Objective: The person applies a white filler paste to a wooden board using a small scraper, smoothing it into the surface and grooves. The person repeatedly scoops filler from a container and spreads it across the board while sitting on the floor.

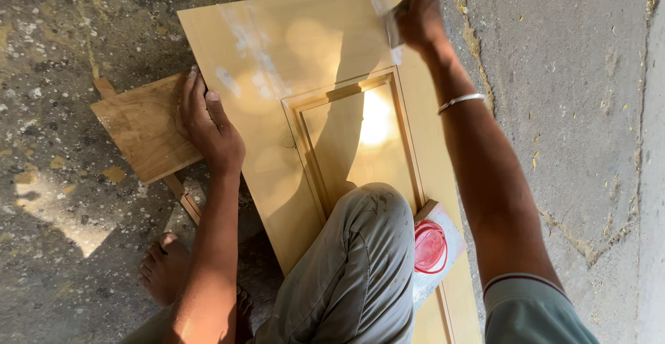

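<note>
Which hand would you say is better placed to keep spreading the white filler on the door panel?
Right. The right hand grips the scraper on the door panel, beside white smears. The left hand lies flat at the panel's edge, probably steadying it.

The door panel (277, 60) lies on the floor (568, 108), overlapping a board (142, 126) at its left. A lid (430, 245) rests on the panel beside the knee (374, 212).

Tan wooden door panel (277, 94) flat on floor, recessed centre frame, white putty smears near top. Scraper blade (392, 29) pressed on its upper edge.
</note>
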